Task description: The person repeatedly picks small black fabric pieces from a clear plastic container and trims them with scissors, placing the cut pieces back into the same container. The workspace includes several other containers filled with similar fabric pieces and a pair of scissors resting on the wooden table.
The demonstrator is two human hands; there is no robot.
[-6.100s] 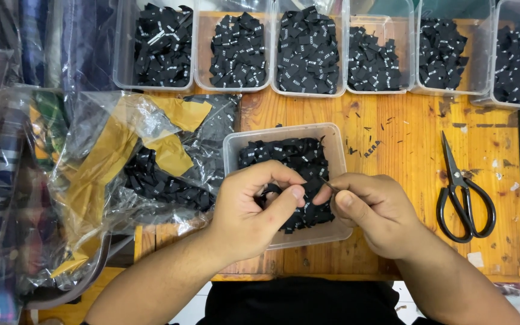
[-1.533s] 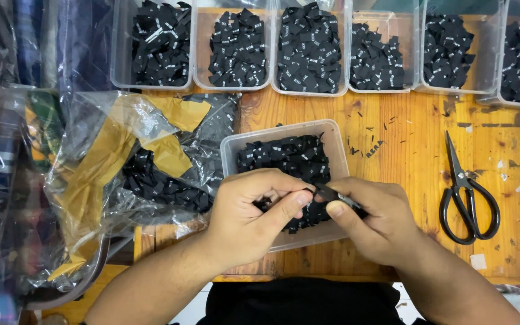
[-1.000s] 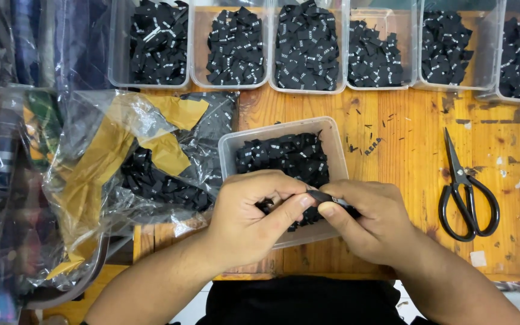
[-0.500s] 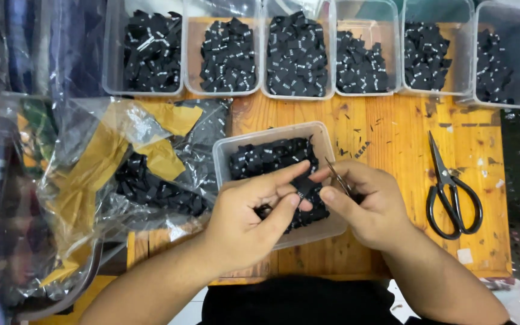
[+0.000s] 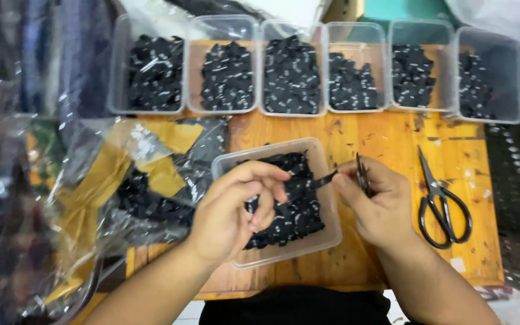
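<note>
Compared with half a second earlier, both hands have drawn slightly apart over the clear tub [image 5: 326, 238], and a thin black strip [image 5: 325, 178] now shows between them. Left hand [image 5: 236, 210]: curled above the near-left part of the tub, thumb and fingers bent loosely inward; whether they pinch anything cannot be told. Right hand [image 5: 380, 204]: over the tub's right rim, thumb and forefinger closed on the strip, which points left above the black labels [image 5: 293, 210] heaped in the tub; a small dark tool [image 5: 362, 174] also stands up from this fist. Black scissors [image 5: 440, 198]: flat on the wooden table [image 5: 380, 138] well right of the tub, blades shut. Six clear bins [image 5: 290, 72] of similar black pieces: in a row beyond the tub. Crumpled plastic bags [image 5: 91, 186]: left of the tub.
</note>
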